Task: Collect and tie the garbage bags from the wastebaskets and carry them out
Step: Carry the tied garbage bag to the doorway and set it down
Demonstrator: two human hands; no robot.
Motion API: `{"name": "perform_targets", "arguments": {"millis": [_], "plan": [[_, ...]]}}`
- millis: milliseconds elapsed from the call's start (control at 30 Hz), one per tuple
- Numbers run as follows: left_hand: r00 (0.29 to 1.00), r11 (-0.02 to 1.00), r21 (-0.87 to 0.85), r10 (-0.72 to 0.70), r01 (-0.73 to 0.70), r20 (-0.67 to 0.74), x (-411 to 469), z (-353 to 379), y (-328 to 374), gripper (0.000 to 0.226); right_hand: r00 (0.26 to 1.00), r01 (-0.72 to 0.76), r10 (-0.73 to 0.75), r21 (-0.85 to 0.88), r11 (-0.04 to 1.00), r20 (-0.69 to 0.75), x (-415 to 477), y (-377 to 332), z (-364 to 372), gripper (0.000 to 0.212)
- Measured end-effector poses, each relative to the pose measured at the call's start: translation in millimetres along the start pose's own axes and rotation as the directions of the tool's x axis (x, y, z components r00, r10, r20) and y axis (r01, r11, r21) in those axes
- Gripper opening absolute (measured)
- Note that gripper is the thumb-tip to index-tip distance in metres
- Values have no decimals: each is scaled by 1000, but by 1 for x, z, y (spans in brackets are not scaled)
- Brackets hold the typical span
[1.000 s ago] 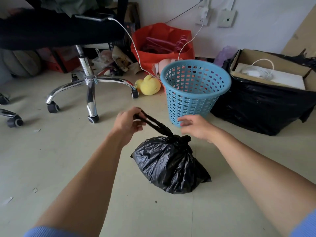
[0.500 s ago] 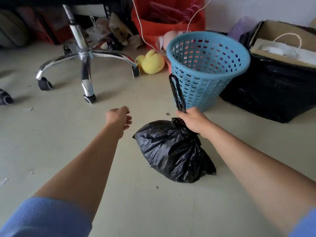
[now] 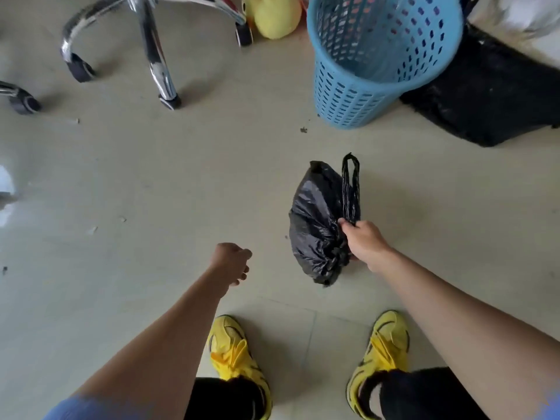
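**Step in hand.** The right hand (image 3: 365, 242) grips the black garbage bag (image 3: 315, 219) at its gathered neck, fingers closed round the base of the handle loops (image 3: 351, 189). The left hand (image 3: 231, 262) hovers well apart from the bag, fingers curled toward the palm, holding nothing. Judged from this, the bag is out of the blue wastebasket (image 3: 363, 95) and tied off; the carry-out step is starting.

**Location.** The bag is over the tiled floor (image 3: 151, 177), in front of the person's yellow shoes (image 3: 233, 350) and near the wastebasket, not touching it. Whether it rests on the floor or hangs clear of it cannot be determined.

**Next move.** Lift the bag by the neck or loops and keep it away from the chrome chair base (image 3: 151, 40) when turning. The left hand is free for any further bag.

**Condition of the bag.**
- Thin, glossy black film, heavily wrinkled.
- Neck bunched into a tight pucker beside the right hand.
- Two handle loops twisted thin, pointing away from the person.
- Small and rounded in bulk, so probably light; no tear is visible.
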State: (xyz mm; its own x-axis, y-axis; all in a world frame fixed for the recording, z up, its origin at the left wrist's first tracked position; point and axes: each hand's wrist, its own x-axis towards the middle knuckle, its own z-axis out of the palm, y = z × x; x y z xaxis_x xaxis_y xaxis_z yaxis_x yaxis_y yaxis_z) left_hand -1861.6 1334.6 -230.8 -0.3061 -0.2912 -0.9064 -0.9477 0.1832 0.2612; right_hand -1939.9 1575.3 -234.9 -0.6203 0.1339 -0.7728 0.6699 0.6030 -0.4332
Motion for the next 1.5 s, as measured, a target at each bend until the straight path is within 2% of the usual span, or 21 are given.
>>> {"name": "perform_targets", "arguments": {"millis": [167, 300, 567, 667, 767, 967, 1033, 1133, 1233, 1333, 1400, 1500], "plan": [[999, 990, 138, 32, -33, 13, -109, -26, 16, 11, 985, -168, 173, 160, 973, -20, -98, -18, -68, 39], [995, 965, 244, 84, -95, 56, -207, -32, 53, 12, 949, -283, 311, 313, 907, -43, -188, -14, -140, 48], [956, 856, 428, 231, -289, 183, -403, 18, 166, 14, 903, -265, 393, 492, 829, -176, -353, 32, -307, 26], [922, 800, 460, 307, -384, 235, -472, 69, 213, 14, 894, -216, 367, 470, 856, -258, -392, 63, -378, 31], [885, 735, 494, 360, -464, 296, -538, 132, 251, 12, 906, -191, 321, 412, 891, -274, -424, 99, -452, 35], [775, 520, 575, 429, -632, 464, -644, 274, 318, 17, 846, -226, 371, 372, 900, -382, -489, 172, -588, 65], [740, 433, 600, 421, -672, 524, -675, 319, 340, 19, 792, -258, 399, 339, 905, -462, -509, 197, -623, 71], [660, 257, 623, 463, -739, 592, -713, 384, 376, 7, 710, -301, 413, 284, 910, -570, -534, 232, -675, 81], [606, 153, 617, 469, -772, 642, -731, 453, 413, 6, 644, -366, 432, 241, 899, -632, -550, 269, -727, 90], [549, 21, 604, 442, -797, 709, -749, 532, 451, 7, 573, -402, 464, 262, 877, -675, -552, 314, -783, 86], [509, -40, 575, 418, -817, 753, -784, 582, 473, 8, 543, -454, 488, 249, 855, -684, -548, 344, -822, 74], [431, -230, 527, 361, -818, 827, -820, 667, 508, 20, 511, -549, 551, 243, 800, -660, -545, 388, -881, 54]]}}
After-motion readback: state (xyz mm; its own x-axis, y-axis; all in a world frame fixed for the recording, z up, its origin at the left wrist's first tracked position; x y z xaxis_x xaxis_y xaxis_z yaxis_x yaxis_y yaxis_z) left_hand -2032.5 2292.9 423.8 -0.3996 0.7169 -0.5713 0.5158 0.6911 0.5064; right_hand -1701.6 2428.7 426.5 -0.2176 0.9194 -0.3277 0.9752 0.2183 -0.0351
